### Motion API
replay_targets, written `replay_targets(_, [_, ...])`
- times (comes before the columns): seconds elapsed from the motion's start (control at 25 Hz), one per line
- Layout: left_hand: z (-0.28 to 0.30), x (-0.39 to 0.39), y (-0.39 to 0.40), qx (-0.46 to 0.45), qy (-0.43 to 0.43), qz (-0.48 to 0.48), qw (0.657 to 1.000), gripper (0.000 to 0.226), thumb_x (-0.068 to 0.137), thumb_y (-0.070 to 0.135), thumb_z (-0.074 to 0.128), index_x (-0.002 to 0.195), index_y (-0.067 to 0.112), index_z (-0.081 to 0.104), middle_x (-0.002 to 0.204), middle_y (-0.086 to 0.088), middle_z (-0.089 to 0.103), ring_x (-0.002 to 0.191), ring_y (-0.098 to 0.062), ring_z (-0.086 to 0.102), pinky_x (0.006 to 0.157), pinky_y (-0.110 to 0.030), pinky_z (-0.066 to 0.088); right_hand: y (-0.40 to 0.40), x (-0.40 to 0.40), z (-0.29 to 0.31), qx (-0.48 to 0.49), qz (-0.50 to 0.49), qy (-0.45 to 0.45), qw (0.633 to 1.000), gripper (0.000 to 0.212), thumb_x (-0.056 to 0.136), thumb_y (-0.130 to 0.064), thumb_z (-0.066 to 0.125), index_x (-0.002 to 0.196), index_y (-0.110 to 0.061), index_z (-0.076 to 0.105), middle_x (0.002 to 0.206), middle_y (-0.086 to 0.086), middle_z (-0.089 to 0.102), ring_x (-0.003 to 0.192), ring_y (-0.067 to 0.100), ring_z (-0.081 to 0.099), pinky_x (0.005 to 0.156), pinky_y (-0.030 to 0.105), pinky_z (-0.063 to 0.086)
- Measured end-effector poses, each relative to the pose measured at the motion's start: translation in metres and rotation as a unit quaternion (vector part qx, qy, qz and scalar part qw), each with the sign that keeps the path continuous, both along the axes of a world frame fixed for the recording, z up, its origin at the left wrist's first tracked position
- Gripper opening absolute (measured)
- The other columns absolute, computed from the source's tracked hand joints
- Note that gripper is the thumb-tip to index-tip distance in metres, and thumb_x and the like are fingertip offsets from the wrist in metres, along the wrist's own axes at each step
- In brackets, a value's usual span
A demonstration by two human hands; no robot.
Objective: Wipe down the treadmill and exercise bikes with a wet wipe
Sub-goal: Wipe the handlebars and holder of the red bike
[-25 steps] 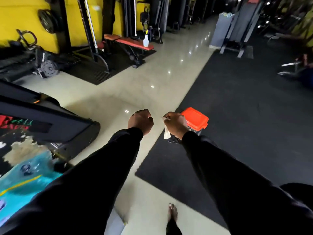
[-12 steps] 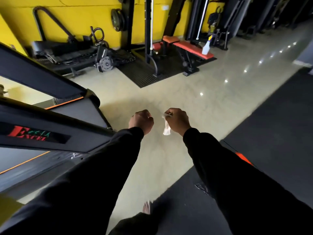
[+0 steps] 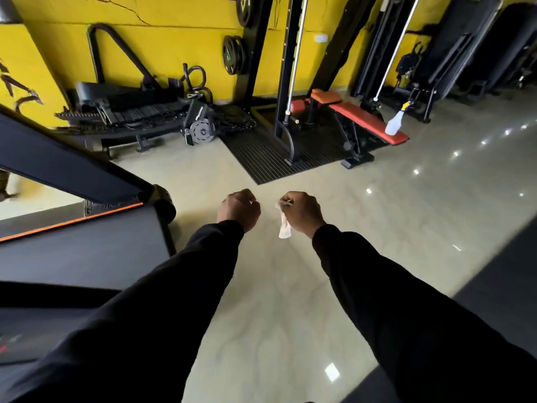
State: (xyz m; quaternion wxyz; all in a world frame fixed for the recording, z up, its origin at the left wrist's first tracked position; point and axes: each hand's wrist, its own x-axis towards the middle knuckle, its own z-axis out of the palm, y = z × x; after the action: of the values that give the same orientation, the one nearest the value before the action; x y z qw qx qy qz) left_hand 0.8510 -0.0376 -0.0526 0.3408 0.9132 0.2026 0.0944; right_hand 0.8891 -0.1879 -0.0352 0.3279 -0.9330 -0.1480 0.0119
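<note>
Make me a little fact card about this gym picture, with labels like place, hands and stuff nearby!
place: gym with yellow wall
right hand: holds crumpled white wet wipe
left hand: fist, holds nothing
treadmill: black treadmill with orange stripe, left of the hands, untouched
nearby: orange padded bench with white spray bottle on it
floor: shiny beige tiles

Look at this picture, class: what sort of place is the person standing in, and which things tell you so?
Most likely a gym. A treadmill stands at the left, a red padded bench sits by a black weight rack, and weight plates hang before the yellow wall.
</note>
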Motion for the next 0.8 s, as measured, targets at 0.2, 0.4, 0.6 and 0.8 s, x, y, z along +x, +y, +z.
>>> replay_targets(0.2, [-0.010,0.152,0.067,0.043,-0.007,0.035,0.998,0.016,0.091,0.023,0.054,0.096,0.021,0.069,0.105,-0.011,0.070,0.096,-0.033,0.063,0.073,-0.026,0.037,0.059,0.181,-0.011,0.015,0.064,-0.060,0.996,0.021,0.090,-0.016,0.059,0.084,0.002,0.066,0.085,0.020,0.068,0.085,0.038,0.061,0.070,0.041,0.046])
replay_targets(0.4, [-0.001,0.293,0.138,0.044,0.011,0.099,0.994,0.010,0.091,0.025,0.055,0.084,0.028,0.062,0.101,-0.009,0.071,0.093,-0.032,0.063,0.071,-0.026,0.039,0.146,0.363,-0.009,0.023,0.135,-0.004,0.991,0.022,0.090,-0.019,0.054,0.080,0.000,0.060,0.079,0.021,0.065,0.078,0.040,0.061,0.069,0.047,0.051])
replay_targets(0.6, [0.005,0.390,0.251,0.034,0.023,0.202,0.978,0.011,0.091,0.025,0.056,0.091,0.024,0.067,0.103,-0.010,0.070,0.095,-0.033,0.062,0.072,-0.027,0.041,0.280,0.478,-0.004,0.007,0.234,0.042,0.971,0.016,0.091,-0.020,0.053,0.082,-0.011,0.063,0.092,0.015,0.069,0.090,0.035,0.062,0.071,0.034,0.045])
replay_targets(0.8, [-0.015,0.495,0.371,0.014,0.019,0.257,0.966,0.018,0.092,0.024,0.055,0.100,0.021,0.070,0.108,-0.010,0.069,0.098,-0.033,0.062,0.077,-0.029,0.045,0.417,0.593,-0.012,-0.009,0.273,0.050,0.961,0.024,0.092,-0.026,0.056,0.070,-0.016,0.056,0.086,0.013,0.066,0.086,0.029,0.060,0.069,0.030,0.042])
